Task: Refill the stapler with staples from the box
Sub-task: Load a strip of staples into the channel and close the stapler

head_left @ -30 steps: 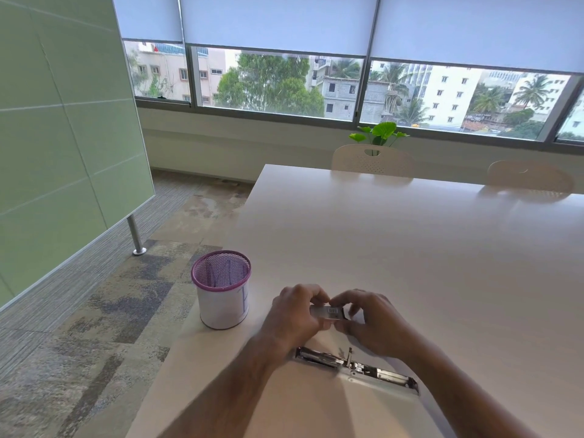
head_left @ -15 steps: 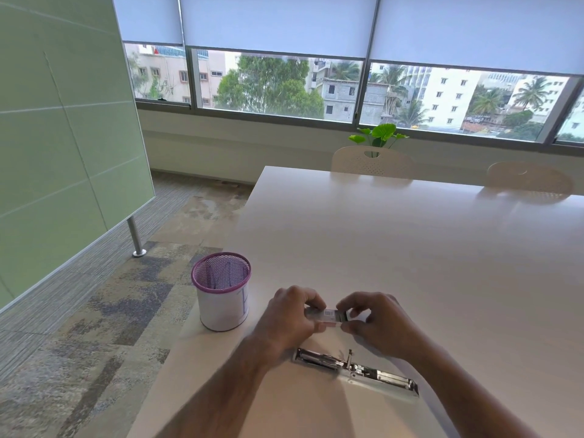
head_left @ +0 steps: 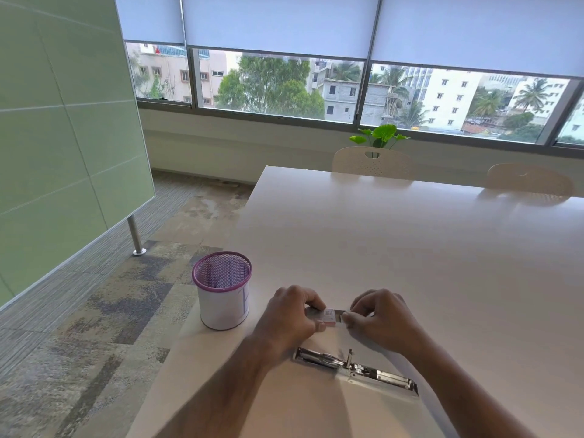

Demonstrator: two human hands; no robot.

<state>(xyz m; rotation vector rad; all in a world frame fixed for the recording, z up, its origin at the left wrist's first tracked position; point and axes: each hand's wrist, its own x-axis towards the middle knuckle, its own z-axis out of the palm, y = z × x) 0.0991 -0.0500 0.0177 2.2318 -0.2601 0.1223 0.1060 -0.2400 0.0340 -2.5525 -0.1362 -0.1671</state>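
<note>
At the far left stands a pale green panelled partition (head_left: 63, 137) on a round metal leg (head_left: 136, 236), above a patchy grey and beige carpet (head_left: 94, 311). Near the left edge of the wide white desk (head_left: 410, 248) sits a white cylindrical pen holder with a purple mesh rim (head_left: 222, 290), upright and just left of the hands.

The left hand (head_left: 289, 317) is curled, its fingers (head_left: 311, 300) pinching the left end of a small flat cardboard staple box with a pink and white label (head_left: 328, 316). The box is held between both hands, low over the desk and just beyond the stapler; whether it touches the surface cannot be told. The right hand (head_left: 384, 314) is also curled, its fingertips (head_left: 347, 319) pinching a pale strip at the box's right end, which looks like an inner tray drawn partly out, though it is too small to be sure.

Nearer the person, below the hands, the chrome and white stapler (head_left: 355, 368) lies folded open flat on the desk, its shiny metal channel running from lower left of the hands to under the right forearm, with neither hand touching it.

Along the far desk edge stand two cream perforated chair backs (head_left: 373, 162), and a leafy green plant (head_left: 380, 135) shows behind the nearer one, below the wide window (head_left: 316, 86) with its lowered pale roller blinds (head_left: 284, 23).
</note>
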